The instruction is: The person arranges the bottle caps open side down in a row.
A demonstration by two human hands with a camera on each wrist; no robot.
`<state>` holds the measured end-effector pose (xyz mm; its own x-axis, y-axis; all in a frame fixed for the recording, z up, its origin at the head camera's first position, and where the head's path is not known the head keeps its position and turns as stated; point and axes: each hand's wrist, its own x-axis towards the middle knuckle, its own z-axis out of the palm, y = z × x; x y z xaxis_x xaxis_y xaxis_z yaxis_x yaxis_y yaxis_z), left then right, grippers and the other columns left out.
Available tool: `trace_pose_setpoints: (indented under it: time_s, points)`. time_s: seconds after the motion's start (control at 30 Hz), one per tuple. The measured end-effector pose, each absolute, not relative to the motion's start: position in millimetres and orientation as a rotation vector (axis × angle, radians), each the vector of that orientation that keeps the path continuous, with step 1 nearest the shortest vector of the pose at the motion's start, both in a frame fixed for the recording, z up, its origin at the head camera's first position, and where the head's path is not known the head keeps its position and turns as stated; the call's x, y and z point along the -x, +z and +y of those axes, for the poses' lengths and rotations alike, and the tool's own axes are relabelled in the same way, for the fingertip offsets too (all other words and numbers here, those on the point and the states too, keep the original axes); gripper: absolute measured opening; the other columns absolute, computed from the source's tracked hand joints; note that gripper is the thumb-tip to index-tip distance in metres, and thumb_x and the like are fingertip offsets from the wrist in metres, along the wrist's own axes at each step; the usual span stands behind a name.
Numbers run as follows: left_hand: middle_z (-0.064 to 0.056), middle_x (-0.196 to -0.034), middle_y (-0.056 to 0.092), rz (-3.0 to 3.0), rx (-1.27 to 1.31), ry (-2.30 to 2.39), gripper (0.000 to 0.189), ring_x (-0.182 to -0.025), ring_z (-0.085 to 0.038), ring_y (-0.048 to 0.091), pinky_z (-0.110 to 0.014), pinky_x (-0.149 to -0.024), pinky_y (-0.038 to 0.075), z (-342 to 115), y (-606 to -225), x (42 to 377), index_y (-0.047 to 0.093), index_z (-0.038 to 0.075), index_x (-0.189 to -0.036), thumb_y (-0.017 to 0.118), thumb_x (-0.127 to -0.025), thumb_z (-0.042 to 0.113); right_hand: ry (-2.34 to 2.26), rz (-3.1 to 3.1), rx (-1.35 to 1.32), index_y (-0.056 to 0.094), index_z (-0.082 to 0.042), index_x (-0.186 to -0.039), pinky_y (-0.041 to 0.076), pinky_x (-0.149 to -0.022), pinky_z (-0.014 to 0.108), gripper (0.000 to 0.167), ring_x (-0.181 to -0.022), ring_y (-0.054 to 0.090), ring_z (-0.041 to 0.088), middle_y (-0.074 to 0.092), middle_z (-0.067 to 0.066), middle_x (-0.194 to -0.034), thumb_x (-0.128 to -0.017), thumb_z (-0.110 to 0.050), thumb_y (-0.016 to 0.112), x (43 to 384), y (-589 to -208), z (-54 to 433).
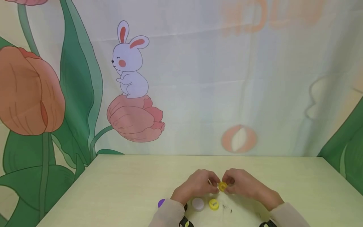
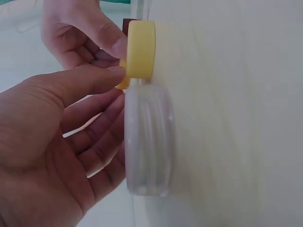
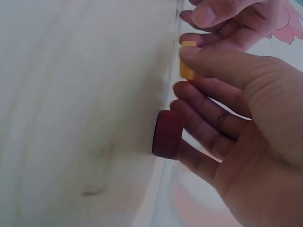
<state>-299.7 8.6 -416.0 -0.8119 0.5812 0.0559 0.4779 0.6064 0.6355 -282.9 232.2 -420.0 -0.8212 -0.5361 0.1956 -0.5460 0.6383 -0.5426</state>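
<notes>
Between my two hands, a small orange-yellow cap (image 1: 222,186) shows its hollow side in the head view. My left hand (image 1: 199,183) pinches it at its left edge with thumb and index finger. From the other side, my right hand (image 1: 246,184) grips it, with the thumb over most of it in the right wrist view. Nearer to me lies a yellow bottle cap (image 1: 214,204) with dark marks on top. Left of that is a larger whitish round lid (image 1: 198,204), ribbed on its side in the left wrist view.
A purple round piece (image 1: 161,202) shows partly behind my left sleeve. Close by my right hand, a dark red cap (image 3: 168,135) stands on the pale table (image 1: 127,183). Small dark marks (image 1: 227,208) lie right of the yellow bottle cap. A printed curtain (image 1: 184,94) hangs behind.
</notes>
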Motion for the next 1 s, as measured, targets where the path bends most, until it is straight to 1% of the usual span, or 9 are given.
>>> trace_pose_setpoints:
  time_s: [0.1, 0.17, 0.3, 0.37, 0.47, 0.57, 0.77, 0.93, 1.0]
  points:
    - [0.008, -0.091, 0.074, 2.691, -0.926, 1.024, 0.021, -0.079, 0.0, 0.065, -0.019, -0.076, 0.052, 7.1, -414.9, 299.8, 0.079, 0.011, -0.109, 0.086, -0.089, 0.008, 0.979, -2.808, -0.925, 0.072, -0.012, -0.101, 0.056, -0.077, 0.031, 0.016, -0.086, 0.065, 0.009, 0.069, -0.009, -0.093, -0.09, -0.01, 0.083, 281.9, -418.0, 231.1]
    - [0.006, -0.096, 0.076, 2.712, -0.954, 1.063, 0.022, -0.08, 0.0, 0.067, -0.019, -0.074, 0.053, 6.5, -413.6, 299.8, 0.079, 0.011, -0.11, 0.085, -0.09, 0.006, 1.002, -2.789, -0.903, 0.072, -0.015, -0.102, 0.056, -0.08, 0.033, 0.014, -0.088, 0.065, 0.008, 0.069, -0.012, -0.093, -0.092, -0.015, 0.082, 280.9, -415.3, 231.1]
    - [0.008, -0.103, 0.077, 2.763, -1.013, 1.126, 0.025, -0.081, 0.001, 0.068, -0.017, -0.072, 0.053, 6.5, -410.4, 299.8, 0.08, 0.013, -0.113, 0.085, -0.09, 0.005, 1.036, -2.739, -0.874, 0.073, -0.018, -0.105, 0.057, -0.086, 0.042, 0.01, -0.088, 0.065, 0.005, 0.069, -0.015, -0.093, -0.097, -0.022, 0.079, 277.9, -407.3, 231.9]
    - [0.009, -0.105, 0.077, 2.784, -1.038, 1.151, 0.026, -0.081, 0.001, 0.069, -0.015, -0.073, 0.053, 7.1, -408.8, 299.6, 0.08, 0.013, -0.114, 0.085, -0.09, 0.005, 1.048, -2.722, -0.876, 0.073, -0.017, -0.106, 0.058, -0.086, 0.043, 0.011, -0.087, 0.065, 0.006, 0.07, -0.015, -0.094, -0.099, -0.024, 0.078, 276.2, -402.6, 232.4]
    - [0.009, -0.103, 0.078, 2.819, -1.084, 1.193, 0.023, -0.081, 0.001, 0.069, -0.014, -0.074, 0.052, 8.0, -407.4, 299.5, 0.08, 0.014, -0.113, 0.084, -0.091, 0.006, 1.091, -2.718, -0.864, 0.074, -0.018, -0.107, 0.058, -0.087, 0.04, 0.011, -0.089, 0.066, 0.007, 0.071, -0.014, -0.096, -0.101, -0.026, 0.076, 272.8, -395.9, 233.0]
    - [0.008, -0.099, 0.079, 2.837, -1.122, 1.268, 0.018, -0.077, 0.001, 0.069, -0.014, -0.072, 0.053, 8.3, -406.6, 299.5, 0.081, 0.014, -0.109, 0.083, -0.093, 0.007, 1.141, -2.727, -0.836, 0.074, -0.019, -0.109, 0.058, -0.086, 0.036, 0.012, -0.091, 0.068, 0.01, 0.072, -0.011, -0.098, -0.102, -0.029, 0.074, 268.9, -389.3, 233.4]
    - [0.005, -0.095, 0.079, 2.838, -1.147, 1.38, 0.014, -0.072, 0.0, 0.068, -0.014, -0.067, 0.053, 8.0, -405.9, 299.2, 0.082, 0.013, -0.107, 0.083, -0.094, 0.01, 1.209, -2.725, -0.813, 0.075, -0.021, -0.112, 0.057, -0.079, 0.036, 0.015, -0.089, 0.071, 0.023, 0.073, -0.006, -0.099, -0.106, -0.033, 0.069, 265.7, -380.7, 234.9]
    - [0.006, -0.091, 0.079, 2.873, -1.132, 1.377, 0.01, -0.068, 0.003, 0.065, -0.014, -0.066, 0.051, 8.0, -406.7, 298.3, 0.082, 0.014, -0.104, 0.083, -0.095, 0.015, 1.194, -2.723, -0.82, 0.075, -0.021, -0.113, 0.057, -0.081, 0.036, 0.016, -0.088, 0.071, 0.02, 0.072, -0.008, -0.099, -0.107, -0.034, 0.066, 265.6, -380.6, 236.9]
    - [0.008, -0.09, 0.078, 2.891, -1.123, 1.368, 0.009, -0.069, 0.003, 0.064, -0.014, -0.066, 0.051, 8.3, -406.9, 297.9, 0.082, 0.015, -0.104, 0.082, -0.096, 0.017, 1.212, -2.724, -0.815, 0.074, -0.021, -0.113, 0.056, -0.079, 0.036, 0.016, -0.086, 0.071, 0.02, 0.072, -0.007, -0.099, -0.108, -0.033, 0.066, 265.3, -380.8, 237.5]
